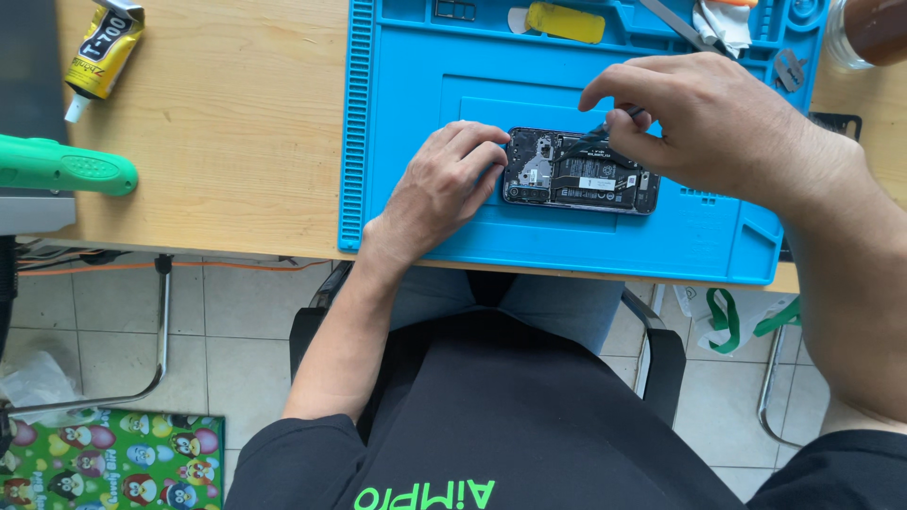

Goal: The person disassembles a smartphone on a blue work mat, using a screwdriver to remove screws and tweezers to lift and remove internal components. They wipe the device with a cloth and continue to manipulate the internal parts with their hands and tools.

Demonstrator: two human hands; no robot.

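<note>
Phone (579, 172), back off, on blue mat (567, 246): left hand (444, 184) flat, steadying its end; right hand (694, 118) arched, grip pinching thin tool (619, 121).

We see even, bright daylight across the wooden desk (227, 123) and blue mat (567, 241); shadows stay soft under the hands, no harsh glare, focus sharp throughout, slight wide-angle stretch at edges.
</note>
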